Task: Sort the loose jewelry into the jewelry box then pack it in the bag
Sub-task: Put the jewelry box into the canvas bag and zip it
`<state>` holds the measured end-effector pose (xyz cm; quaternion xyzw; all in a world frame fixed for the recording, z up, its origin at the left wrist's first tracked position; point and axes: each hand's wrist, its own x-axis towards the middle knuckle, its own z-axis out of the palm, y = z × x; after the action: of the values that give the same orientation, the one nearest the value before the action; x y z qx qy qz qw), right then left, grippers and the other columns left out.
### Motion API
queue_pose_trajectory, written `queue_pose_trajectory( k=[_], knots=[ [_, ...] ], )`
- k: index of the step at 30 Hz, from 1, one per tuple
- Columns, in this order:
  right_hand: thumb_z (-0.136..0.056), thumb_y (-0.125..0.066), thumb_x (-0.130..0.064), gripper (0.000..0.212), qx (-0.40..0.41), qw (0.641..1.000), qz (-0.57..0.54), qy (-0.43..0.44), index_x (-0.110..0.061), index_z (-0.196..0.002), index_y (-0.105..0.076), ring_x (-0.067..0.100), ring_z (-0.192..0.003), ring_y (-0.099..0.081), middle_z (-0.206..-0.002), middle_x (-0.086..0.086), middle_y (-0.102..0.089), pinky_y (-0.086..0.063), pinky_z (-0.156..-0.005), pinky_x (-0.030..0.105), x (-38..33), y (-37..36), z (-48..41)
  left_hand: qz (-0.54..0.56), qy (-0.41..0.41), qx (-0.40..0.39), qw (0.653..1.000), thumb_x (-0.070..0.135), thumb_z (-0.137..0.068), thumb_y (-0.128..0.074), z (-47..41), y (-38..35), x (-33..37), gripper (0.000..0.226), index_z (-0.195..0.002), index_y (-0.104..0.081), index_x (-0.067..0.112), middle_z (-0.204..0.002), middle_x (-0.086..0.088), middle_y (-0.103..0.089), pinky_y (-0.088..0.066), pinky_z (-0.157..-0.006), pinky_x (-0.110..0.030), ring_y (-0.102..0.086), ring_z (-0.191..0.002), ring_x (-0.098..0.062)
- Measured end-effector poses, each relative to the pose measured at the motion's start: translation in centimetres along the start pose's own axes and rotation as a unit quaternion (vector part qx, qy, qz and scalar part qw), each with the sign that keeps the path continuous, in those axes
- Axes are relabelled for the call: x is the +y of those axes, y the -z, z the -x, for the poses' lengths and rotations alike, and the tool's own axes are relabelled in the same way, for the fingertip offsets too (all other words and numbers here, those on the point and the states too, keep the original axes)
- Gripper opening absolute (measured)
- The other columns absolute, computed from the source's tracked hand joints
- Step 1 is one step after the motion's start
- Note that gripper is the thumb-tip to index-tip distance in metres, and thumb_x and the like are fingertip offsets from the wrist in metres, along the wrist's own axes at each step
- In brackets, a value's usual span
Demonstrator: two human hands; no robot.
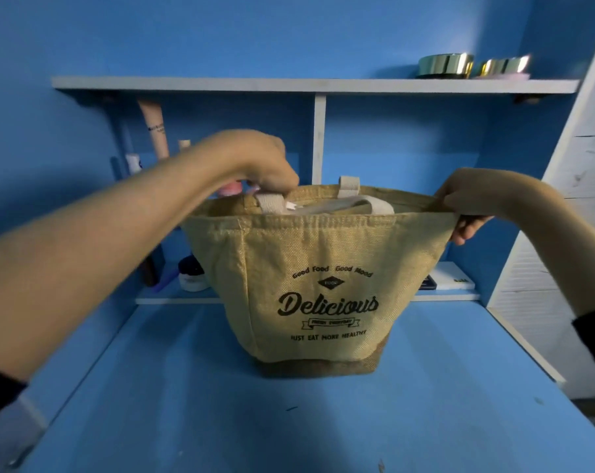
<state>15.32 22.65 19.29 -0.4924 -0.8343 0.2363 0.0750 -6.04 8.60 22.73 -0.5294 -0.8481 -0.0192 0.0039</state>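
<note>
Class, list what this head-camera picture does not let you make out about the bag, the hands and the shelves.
- Head view: the jute bag's near wall hides what is inside.
- Head view: the left hand's own back hides its fingertips at the rim.
- Head view: the pink tube's label is blurred and too small.
- Head view: the left hand covers most of a pink thing.

Both bare forearms reach forward, the left hand [255, 162] knuckles-up with its fingers curled down, pinching the rim of the bag [323, 268], the right hand [466, 206] pinching the opposite end, thumb above, fingers beneath.
</note>
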Motion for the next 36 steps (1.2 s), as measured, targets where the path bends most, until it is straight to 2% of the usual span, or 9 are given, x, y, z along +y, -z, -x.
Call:
queue_pose_trajectory(
  k=[8, 12, 16, 18, 21, 23, 26, 30, 36],
  knots=[
    [-0.096, -0.043, -0.008, 0.025, 0.004, 0.999, 0.012, -0.030, 0.005, -0.104, -0.063, 0.013, -0.033, -0.049, -0.044, 0.008, -0.058, -0.039, -0.034, 0.019, 1.3, 0.8, -1.5, 0.100, 0.129, -0.028, 0.986, 0.012, -0.085, -0.065, 1.2, -0.8, -8.8, 0.020, -0.070, -0.051, 0.008, -0.063, -0.005, -0.042, -0.025, -0.046, -0.020, -0.032, -0.052, -0.015],
    [-0.096, -0.042, -0.008, 0.024, 0.006, 0.999, 0.013, -0.037, 0.003, -0.102, -0.064, 0.013, -0.034, -0.051, -0.044, 0.007, -0.059, -0.039, -0.035, 0.018, 1.6, 1.0, -1.9, 0.148, 0.143, 0.003, 0.979, 0.013, -0.086, -0.065, 1.2, -2.1, -9.5, 0.016, -0.076, -0.053, 0.007, -0.076, -0.007, -0.047, -0.032, -0.052, -0.025, -0.040, -0.062, -0.016],
    [-0.094, -0.047, -0.005, 0.019, 0.024, 0.995, -0.092, 0.042, -0.010, -0.093, -0.065, 0.017, -0.074, -0.059, -0.092, 0.014, -0.065, -0.052, -0.063, 0.030, 3.2, 0.0, -2.1, 0.225, 0.151, 0.036, 0.962, 0.013, -0.086, -0.062, 1.0, -2.8, -9.1, 0.009, -0.085, -0.057, 0.006, -0.081, -0.006, -0.052, -0.038, -0.052, -0.024, -0.049, -0.064, -0.016],
    [-0.088, -0.059, -0.024, 0.014, 0.015, 0.946, -0.310, 0.097, -0.024, -0.101, -0.066, 0.013, -0.087, -0.056, -0.110, 0.006, -0.062, -0.051, -0.074, 0.030, 4.3, -1.6, -1.5, 0.310, 0.138, 0.137, 0.931, 0.021, -0.087, -0.063, 1.0, -5.2, -8.8, 0.014, -0.093, -0.057, 0.010, -0.091, -0.005, -0.057, -0.045, -0.060, -0.028, -0.053, -0.071, -0.014],
    [-0.060, -0.069, -0.068, 0.067, 0.017, 0.861, -0.489, 0.139, -0.040, -0.118, -0.054, 0.009, -0.090, -0.058, -0.111, -0.007, -0.059, -0.048, -0.074, 0.028, 5.6, -5.7, -1.1, 0.575, 0.084, 0.249, 0.774, 0.054, -0.082, -0.063, 1.9, -11.1, -7.4, 0.054, -0.121, -0.049, 0.020, -0.113, 0.008, -0.056, -0.042, -0.093, -0.035, -0.053, -0.105, -0.012],
    [-0.071, -0.066, -0.058, 0.068, 0.040, 0.828, -0.539, 0.149, -0.029, -0.130, -0.048, 0.006, -0.091, -0.059, -0.109, -0.010, -0.061, -0.047, -0.074, 0.026, 6.4, -8.3, -1.5, 0.696, 0.064, 0.192, 0.689, 0.068, -0.073, -0.063, 2.0, -14.9, -6.3, 0.077, -0.135, -0.044, 0.025, -0.127, 0.011, -0.055, -0.035, -0.105, -0.040, -0.049, -0.119, -0.009],
    [-0.082, -0.063, -0.025, 0.043, 0.084, 0.786, -0.597, 0.137, -0.008, -0.121, -0.058, 0.013, -0.091, -0.063, -0.106, 0.001, -0.068, -0.050, -0.074, 0.024, 6.7, -9.9, -1.7, 0.753, 0.071, 0.212, 0.619, 0.036, -0.085, -0.065, 1.4, -17.3, -5.7, 0.046, -0.127, -0.056, 0.020, -0.117, 0.010, -0.063, -0.042, -0.100, -0.030, -0.056, -0.110, -0.004],
    [-0.081, -0.064, -0.004, 0.015, 0.159, 0.753, -0.621, 0.146, -0.009, -0.095, -0.064, 0.012, -0.079, -0.064, -0.088, 0.002, -0.068, -0.051, -0.071, 0.024, 7.5, -9.7, -1.8, 0.731, 0.057, 0.296, 0.612, 0.016, -0.080, -0.073, 0.9, -16.9, -6.4, 0.027, -0.106, -0.064, 0.013, -0.100, 0.001, -0.069, -0.051, -0.079, -0.019, -0.063, -0.094, -0.009],
    [-0.081, -0.061, 0.000, 0.015, 0.170, 0.742, -0.622, 0.183, -0.014, -0.087, -0.064, 0.013, -0.083, -0.063, -0.088, 0.001, -0.067, -0.050, -0.077, 0.023, 8.8, -9.1, -0.6, 0.693, 0.034, 0.338, 0.636, 0.021, -0.079, -0.075, 1.1, -16.6, -5.4, 0.023, -0.097, -0.062, 0.023, -0.100, 0.002, -0.067, -0.052, -0.083, -0.024, -0.063, -0.096, -0.010]
  ],
)
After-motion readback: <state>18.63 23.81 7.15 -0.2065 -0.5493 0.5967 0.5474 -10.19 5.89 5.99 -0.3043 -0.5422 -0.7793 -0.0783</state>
